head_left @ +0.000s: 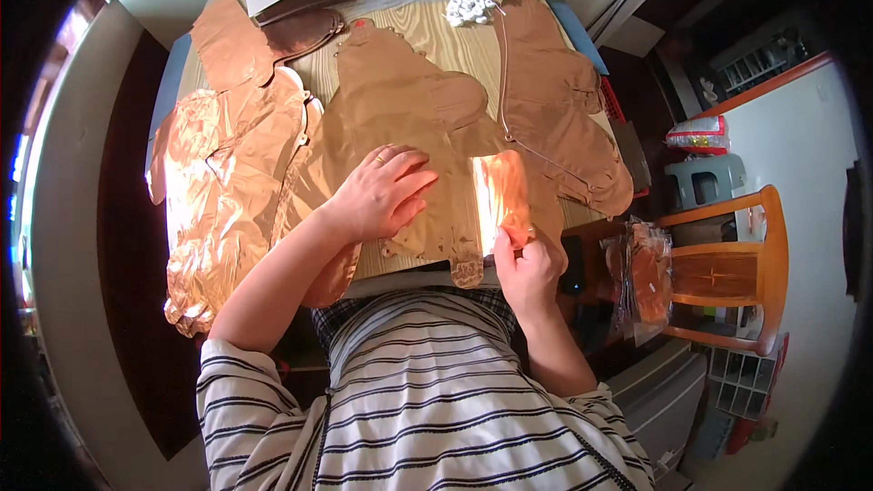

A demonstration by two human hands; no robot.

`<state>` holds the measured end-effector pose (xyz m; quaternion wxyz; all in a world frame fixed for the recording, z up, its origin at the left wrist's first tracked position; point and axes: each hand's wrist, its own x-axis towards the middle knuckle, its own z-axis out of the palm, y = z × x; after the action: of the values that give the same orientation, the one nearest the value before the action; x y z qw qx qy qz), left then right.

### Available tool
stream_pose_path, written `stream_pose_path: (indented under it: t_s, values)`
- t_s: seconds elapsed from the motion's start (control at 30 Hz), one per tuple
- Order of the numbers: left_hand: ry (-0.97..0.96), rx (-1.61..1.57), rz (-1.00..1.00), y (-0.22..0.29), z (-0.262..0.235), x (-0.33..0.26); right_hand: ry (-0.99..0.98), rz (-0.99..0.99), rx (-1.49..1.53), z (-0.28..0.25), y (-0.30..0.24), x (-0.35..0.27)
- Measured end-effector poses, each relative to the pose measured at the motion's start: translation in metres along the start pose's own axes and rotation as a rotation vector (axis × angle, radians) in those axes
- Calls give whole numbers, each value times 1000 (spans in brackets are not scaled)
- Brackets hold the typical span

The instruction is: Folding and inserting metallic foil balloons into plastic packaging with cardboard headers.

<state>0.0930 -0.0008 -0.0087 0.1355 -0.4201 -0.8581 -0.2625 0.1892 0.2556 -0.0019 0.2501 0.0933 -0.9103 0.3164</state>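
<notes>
- Two bare hands at work, and it's the right hand (527,273) with the grip: thumb and fingers pinch the lower end of a glossy, rectangular copper-coloured foil piece (501,191), which stretches away just beyond the fingertips!
- Over to the left hand (389,189): fingers loosely curved, nothing visibly grasped, poised at a broad, flat copper-coloured foil sheet with a lobed outline (386,100); touching or not, I can't tell.
- Left of that hand, a crinkled, shiny copper-coloured foil shape (218,191) catches the light.
- Beyond the right hand, a smoother brown-copper foil shape (555,95) spreads out.
- Farthest ahead of both hands, a small cluster of white coils (469,9) on the pale wood-grain table (427,23).
</notes>
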Motion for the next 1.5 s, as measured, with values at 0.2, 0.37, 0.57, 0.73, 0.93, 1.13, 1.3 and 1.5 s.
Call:
stream_pose_path:
  t_s: [0.2,0.37,0.57,0.73,0.93,1.13,1.3,1.5]
  values:
    - [-146,172,37,-5,-4,5,-40,-283,3,7,-25,4]
    - [-478,569,99,-20,-8,13,-128,-402,36,17,-29,0]
    - [-364,359,53,-21,-3,9,-292,-451,291,5,-18,17]
    - [-247,212,64,-28,4,2,-200,-246,162,9,27,36]
    - [-291,268,88,-29,4,5,-437,-341,-131,33,27,50]
    - [-332,255,69,-26,1,7,-472,-377,-157,32,24,46]
    - [-283,291,59,-26,5,7,-538,-403,-194,33,22,46]
    - [-292,203,37,-21,-2,12,-607,-393,-240,30,20,47]
